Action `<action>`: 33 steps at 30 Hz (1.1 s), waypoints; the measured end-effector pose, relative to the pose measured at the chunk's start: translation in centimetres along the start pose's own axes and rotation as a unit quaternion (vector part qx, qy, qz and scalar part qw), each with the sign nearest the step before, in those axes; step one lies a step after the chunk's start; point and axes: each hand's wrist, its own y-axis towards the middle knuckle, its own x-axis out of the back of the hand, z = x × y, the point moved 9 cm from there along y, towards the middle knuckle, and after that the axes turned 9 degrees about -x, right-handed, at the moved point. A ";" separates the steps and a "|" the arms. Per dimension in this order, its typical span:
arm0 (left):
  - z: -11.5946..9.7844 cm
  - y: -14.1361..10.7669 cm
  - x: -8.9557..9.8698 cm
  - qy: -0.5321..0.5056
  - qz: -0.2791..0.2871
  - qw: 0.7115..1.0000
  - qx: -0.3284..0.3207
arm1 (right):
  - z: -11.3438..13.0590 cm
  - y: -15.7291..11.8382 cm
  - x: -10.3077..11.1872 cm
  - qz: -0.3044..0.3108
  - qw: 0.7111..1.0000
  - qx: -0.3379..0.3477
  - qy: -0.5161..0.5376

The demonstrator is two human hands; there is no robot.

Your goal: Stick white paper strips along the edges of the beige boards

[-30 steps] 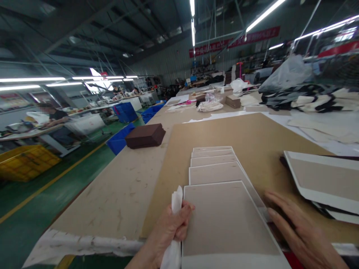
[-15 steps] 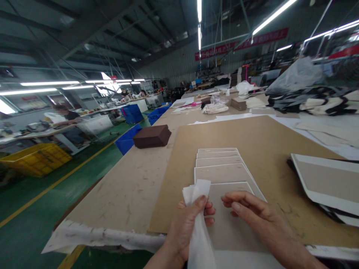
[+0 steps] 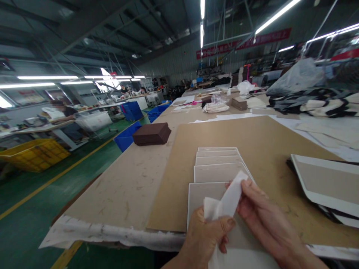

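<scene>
Worktable [image 3: 120,183]: tan sheet [image 3: 275,157] at near end, dark brown stack [image 3: 151,133] by left edge; overlapping white-edged panels [image 3: 218,173] on sheet.

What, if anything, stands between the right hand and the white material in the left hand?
Nothing visible: the right hand pinches the raised end of the white material, just beyond the grip of the left hand. The nearest white-edged panel lies beneath both hands, not between them.
</scene>
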 end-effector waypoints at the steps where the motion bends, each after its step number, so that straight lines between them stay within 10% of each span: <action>1: 0.2 -0.4 0.2 0.030 0.019 0.999 0.005 | 2.0 0.0 1.0 -0.038 0.999 0.033 0.003; 7: -1.1 -2.4 2.6 0.099 0.078 0.992 0.013 | 9.9 -0.6 3.7 -0.058 0.993 0.097 -0.039; 12: -3.7 -2.2 3.7 -0.014 0.013 0.999 -0.028 | 1.4 -1.4 0.1 0.054 0.897 -0.140 -0.417; 15: -3.1 -1.6 2.9 0.013 0.032 0.999 -0.021 | -1.9 -1.5 -2.3 0.113 0.830 -0.135 -0.529; 25: -4.1 -0.7 5.6 0.251 0.001 0.966 -0.068 | -2.1 -0.7 -0.1 0.092 0.839 -0.187 -0.503; 33: -5.3 1.5 5.7 0.580 0.050 0.776 -0.241 | 0.6 5.8 0.1 0.010 0.753 -0.105 -0.649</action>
